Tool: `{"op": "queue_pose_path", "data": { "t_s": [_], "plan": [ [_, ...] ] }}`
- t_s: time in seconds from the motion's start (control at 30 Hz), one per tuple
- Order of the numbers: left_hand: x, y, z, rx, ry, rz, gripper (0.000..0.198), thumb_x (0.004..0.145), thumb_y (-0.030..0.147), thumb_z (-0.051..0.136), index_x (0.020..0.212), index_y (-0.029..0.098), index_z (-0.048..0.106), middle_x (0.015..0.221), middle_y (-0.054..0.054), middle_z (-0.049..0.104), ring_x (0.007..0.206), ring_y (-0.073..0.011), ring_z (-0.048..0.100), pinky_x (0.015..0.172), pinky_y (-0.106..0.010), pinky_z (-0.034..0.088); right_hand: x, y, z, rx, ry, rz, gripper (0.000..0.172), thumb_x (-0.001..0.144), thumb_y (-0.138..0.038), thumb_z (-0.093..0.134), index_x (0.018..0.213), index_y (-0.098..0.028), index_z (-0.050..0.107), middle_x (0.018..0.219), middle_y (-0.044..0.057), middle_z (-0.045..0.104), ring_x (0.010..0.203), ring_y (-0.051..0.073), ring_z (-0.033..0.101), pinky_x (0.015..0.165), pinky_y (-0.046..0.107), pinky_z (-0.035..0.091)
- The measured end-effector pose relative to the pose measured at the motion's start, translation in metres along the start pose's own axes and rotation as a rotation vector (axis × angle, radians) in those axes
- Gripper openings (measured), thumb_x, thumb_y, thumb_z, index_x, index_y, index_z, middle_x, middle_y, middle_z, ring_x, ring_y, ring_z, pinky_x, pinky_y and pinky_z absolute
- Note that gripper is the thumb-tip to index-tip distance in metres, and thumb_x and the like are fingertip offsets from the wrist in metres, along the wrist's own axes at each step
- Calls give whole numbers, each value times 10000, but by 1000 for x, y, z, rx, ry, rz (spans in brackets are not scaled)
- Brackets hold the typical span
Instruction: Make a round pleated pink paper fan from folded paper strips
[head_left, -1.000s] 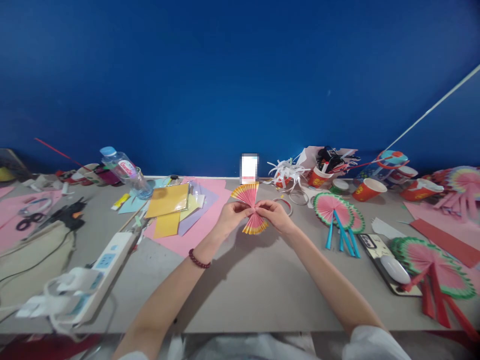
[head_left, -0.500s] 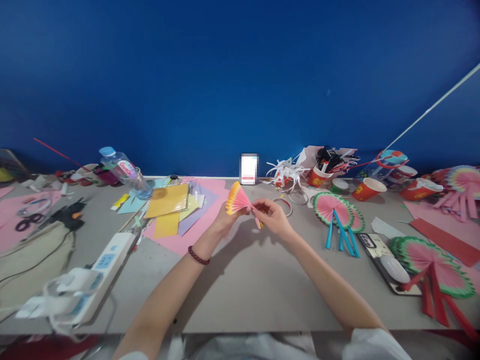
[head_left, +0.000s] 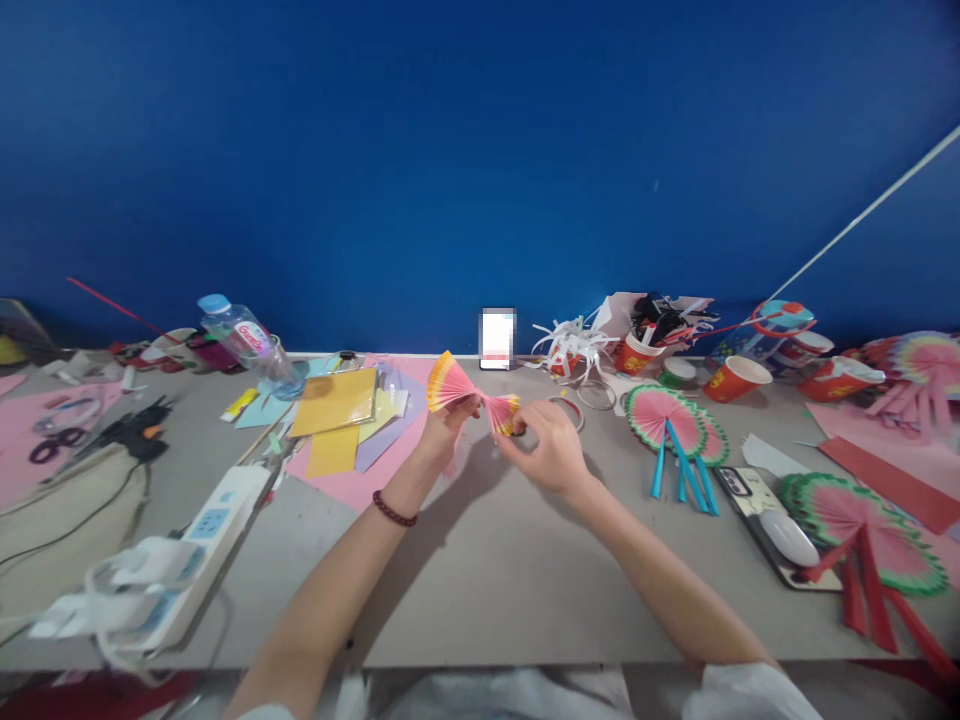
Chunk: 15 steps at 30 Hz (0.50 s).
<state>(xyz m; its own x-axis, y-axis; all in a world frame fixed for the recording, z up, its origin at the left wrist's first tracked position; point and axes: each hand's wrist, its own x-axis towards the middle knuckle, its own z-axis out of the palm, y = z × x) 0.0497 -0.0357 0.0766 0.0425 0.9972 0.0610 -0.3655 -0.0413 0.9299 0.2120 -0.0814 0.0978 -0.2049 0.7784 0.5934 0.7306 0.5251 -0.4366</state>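
A pleated pink paper fan (head_left: pixel 453 383) with yellow-orange edges is held above the table, pinched at its middle so that it spreads to both sides like a bow. My left hand (head_left: pixel 448 425) grips it near that middle, with a dark red bead bracelet on the wrist. At the smaller right-hand spread, my right hand (head_left: pixel 547 440) has its fingers closed on the yellow edge. Its fingertips are partly hidden. Behind the right hand lies a ring-shaped roll of tape (head_left: pixel 574 412).
Coloured paper sheets (head_left: pixel 334 400), a tilted plastic bottle (head_left: pixel 251 345) and a power strip (head_left: pixel 214 535) are on the left. On the right are finished round paper fans (head_left: pixel 664 415), red paper cups (head_left: pixel 739 378), and a phone with a white mouse (head_left: pixel 789 537). A phone (head_left: pixel 497 338) stands against the blue wall.
The fan's right side has spread out into a second pleated fan shape. My right hand has moved from the middle to that side's edge; the left half has shifted slightly left.
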Motion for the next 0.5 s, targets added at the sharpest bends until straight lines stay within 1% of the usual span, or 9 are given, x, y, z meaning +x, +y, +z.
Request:
{"op": "queue_pose_path", "data": {
  "t_s": [0.1,0.27,0.37,0.5],
  "plan": [
    [0,0,-1,31,52,18,249,625,357,734,620,167,574,631,9,558,634,-118,499,696,-284,412,-5,-6,3,-172,3,-55,271,809,-373,562,606,-195,534,628,44,564,678,183,488,668,317,318],
    [0,-3,-1,171,88,72,247,660,389,695,642,177,571,642,-3,587,671,-144,541,689,-286,412,-10,-11,8,-215,0,-20,310,821,-335,546,544,-195,548,548,37,569,568,150,483,592,293,282],
    [-1,-4,0,192,108,94,242,670,391,692,665,183,567,651,-2,590,677,-149,545,675,-283,413,-13,-12,11,-257,11,-26,333,829,-368,539,545,-194,558,537,37,581,538,141,492,569,289,268],
    [-4,-2,1,185,121,101,244,684,383,697,687,187,550,658,10,562,645,-131,516,660,-270,417,-16,-12,14,-299,24,-1,293,826,-367,544,592,-194,574,535,24,596,512,131,505,542,280,248]
  ]
}}
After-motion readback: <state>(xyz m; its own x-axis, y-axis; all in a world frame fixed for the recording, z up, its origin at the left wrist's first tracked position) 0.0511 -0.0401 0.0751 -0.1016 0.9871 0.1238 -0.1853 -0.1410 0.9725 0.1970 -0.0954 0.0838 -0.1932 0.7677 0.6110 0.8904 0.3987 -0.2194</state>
